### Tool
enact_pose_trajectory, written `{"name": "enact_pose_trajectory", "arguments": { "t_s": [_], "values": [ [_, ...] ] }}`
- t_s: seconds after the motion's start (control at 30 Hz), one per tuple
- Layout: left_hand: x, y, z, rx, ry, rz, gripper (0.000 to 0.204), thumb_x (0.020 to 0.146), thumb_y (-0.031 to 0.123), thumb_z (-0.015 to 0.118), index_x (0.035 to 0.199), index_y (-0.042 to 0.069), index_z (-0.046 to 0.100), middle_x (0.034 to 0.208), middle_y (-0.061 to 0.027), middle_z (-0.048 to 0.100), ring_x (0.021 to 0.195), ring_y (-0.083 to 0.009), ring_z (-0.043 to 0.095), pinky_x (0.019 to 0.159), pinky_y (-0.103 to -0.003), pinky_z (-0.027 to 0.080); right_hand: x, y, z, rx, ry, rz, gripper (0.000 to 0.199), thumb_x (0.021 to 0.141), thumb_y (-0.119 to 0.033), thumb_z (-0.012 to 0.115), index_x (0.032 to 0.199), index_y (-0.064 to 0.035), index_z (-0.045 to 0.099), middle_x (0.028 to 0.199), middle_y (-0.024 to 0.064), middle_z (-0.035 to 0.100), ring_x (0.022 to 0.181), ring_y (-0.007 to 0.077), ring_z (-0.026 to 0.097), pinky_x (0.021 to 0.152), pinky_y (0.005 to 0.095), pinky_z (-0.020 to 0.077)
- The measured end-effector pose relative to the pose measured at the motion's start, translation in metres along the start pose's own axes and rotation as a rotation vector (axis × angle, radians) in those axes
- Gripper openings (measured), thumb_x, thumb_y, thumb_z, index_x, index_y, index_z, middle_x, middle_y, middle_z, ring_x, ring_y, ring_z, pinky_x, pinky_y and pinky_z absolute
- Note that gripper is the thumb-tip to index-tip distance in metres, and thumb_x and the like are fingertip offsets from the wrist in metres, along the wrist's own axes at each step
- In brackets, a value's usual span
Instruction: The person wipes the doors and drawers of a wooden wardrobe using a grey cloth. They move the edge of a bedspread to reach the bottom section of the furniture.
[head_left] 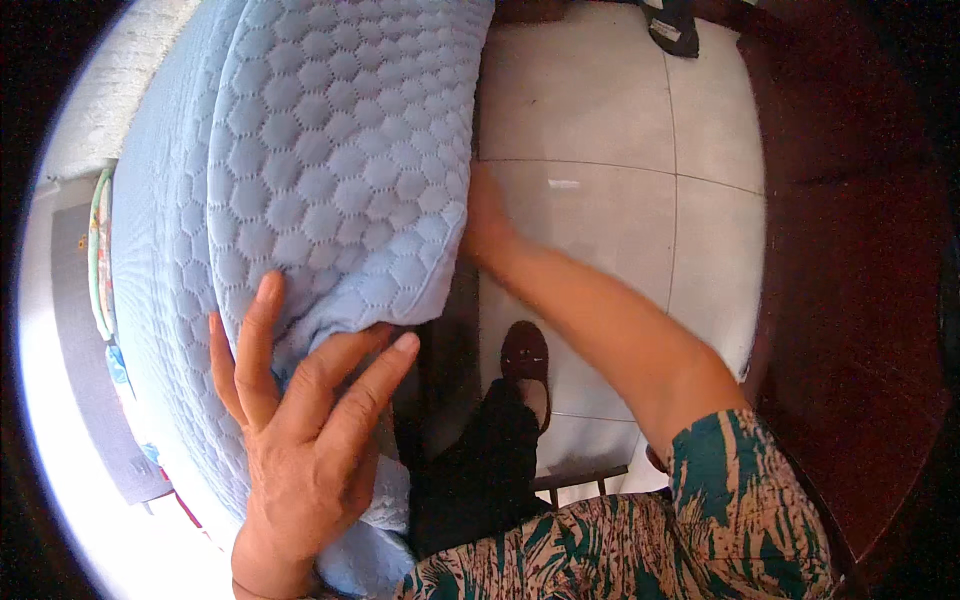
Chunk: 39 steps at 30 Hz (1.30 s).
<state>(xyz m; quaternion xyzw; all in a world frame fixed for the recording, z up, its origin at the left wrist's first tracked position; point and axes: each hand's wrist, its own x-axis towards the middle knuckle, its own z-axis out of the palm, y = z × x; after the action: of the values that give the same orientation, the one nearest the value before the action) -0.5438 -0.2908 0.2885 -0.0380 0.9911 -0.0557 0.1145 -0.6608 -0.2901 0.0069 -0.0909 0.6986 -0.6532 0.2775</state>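
A light blue quilted cover (330, 170) with a hexagon stitch pattern lies over a bed and hangs down its right side. My left hand (310, 430) rests at the cover's near corner, its fingers spread. Two fingers lie on the cloth, and another reaches to the folded lower edge, its tip partly hidden. Beside the hanging edge is my right hand (485, 215), with the forearm stretched forward from the lower right. The cover and blur hide its fingers, so I cannot make out whether they hold the cloth.
Pale floor tiles (600, 250) lie right of the bed, where my dark shoe (525, 355) stands. Dark reddish-brown furniture (850, 330) borders the right side. A black item (672, 28) lies on the floor at the far end. A grey panel (85, 330) is at the left.
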Motion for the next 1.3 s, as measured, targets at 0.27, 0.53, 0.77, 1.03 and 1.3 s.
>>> {"name": "enact_pose_trajectory", "arguments": {
  "t_s": [0.27,0.53,0.77,1.03,1.3],
  "values": [
    [-0.008,0.002,-0.005,-0.038,-0.065,-0.046,0.041,0.073,0.004,0.061,0.109,0.021,0.067,0.109,0.0027,0.061,0.133,-0.0358,0.029,0.11,-0.056,0.008,-0.102,0.03,0.019,-0.127,0.008,-0.103,0.054,0.081,-0.003,0.053,0.132,0.0014,0.036,0.124,0.0262,0.044,0.117,0.04,0.041,0.099,0.0448,0.0341],
    [0.001,0.014,-0.009,0.044,-0.016,-0.027,0.028,0.077,0.012,0.061,0.103,0.019,0.068,0.104,-0.0022,0.063,0.13,-0.0397,0.035,0.109,-0.057,0.012,-0.153,0.133,0.019,-0.273,-0.079,-0.097,0.057,0.082,-0.003,0.052,0.135,0.0032,0.033,0.133,0.0274,0.041,0.124,0.0412,0.039,0.104,0.0421,0.0324],
    [-0.002,0.016,-0.006,0.067,-0.038,-0.05,0.026,0.078,0.014,0.06,0.103,0.018,0.069,0.104,-0.0022,0.064,0.13,-0.0393,0.036,0.11,-0.056,0.012,-0.023,0.065,-0.004,-0.33,0.036,-0.134,0.044,0.079,-0.007,0.059,0.122,0.0002,0.047,0.117,0.025,0.051,0.111,0.041,0.047,0.095,0.0452,0.0395],
    [-0.003,0.009,-0.003,0.05,-0.014,-0.055,0.024,0.082,0.017,0.059,0.103,0.017,0.069,0.102,-0.0021,0.064,0.129,-0.0373,0.038,0.11,-0.055,0.012,-0.085,-0.047,0.001,0.138,0.081,-0.296,0.045,0.075,0.003,0.051,0.12,0.0039,0.046,0.119,0.0273,0.044,0.107,0.045,0.045,0.092,0.0464,0.0407],
    [-0.003,0.01,0.001,0.047,-0.039,-0.042,0.025,0.082,0.017,0.058,0.104,0.019,0.068,0.105,-0.0008,0.064,0.129,-0.0363,0.037,0.11,-0.054,0.011,-0.185,-0.015,-0.02,0.028,-0.47,-0.394,0.028,0.078,-0.001,0.052,0.106,-0.0027,0.052,0.113,0.024,0.048,0.111,0.0438,0.046,0.096,0.049,0.0395]
  ]
}}
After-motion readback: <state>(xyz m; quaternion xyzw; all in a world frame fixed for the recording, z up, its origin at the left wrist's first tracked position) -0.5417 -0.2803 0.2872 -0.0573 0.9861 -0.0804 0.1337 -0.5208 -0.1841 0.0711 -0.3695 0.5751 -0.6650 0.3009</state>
